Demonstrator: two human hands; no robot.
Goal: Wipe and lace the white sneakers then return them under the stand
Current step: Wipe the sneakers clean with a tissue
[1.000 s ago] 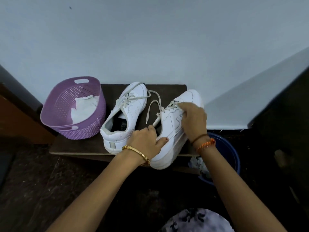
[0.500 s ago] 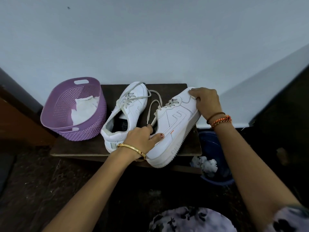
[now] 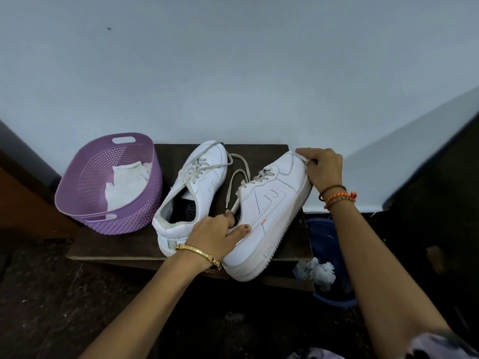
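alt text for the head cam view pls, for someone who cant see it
A person's left hand grips the heel of a white sneaker tilted on a dark wooden stand, while the right hand presses a white wipe on its toe. A second sneaker and a purple basket holding white cloth sit to its left.

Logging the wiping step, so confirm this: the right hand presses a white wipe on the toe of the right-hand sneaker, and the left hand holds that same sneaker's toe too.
Not quite. In the head view the left hand holds the right-hand sneaker at its heel end, not its toe. The right hand does press the white wipe on the toe.
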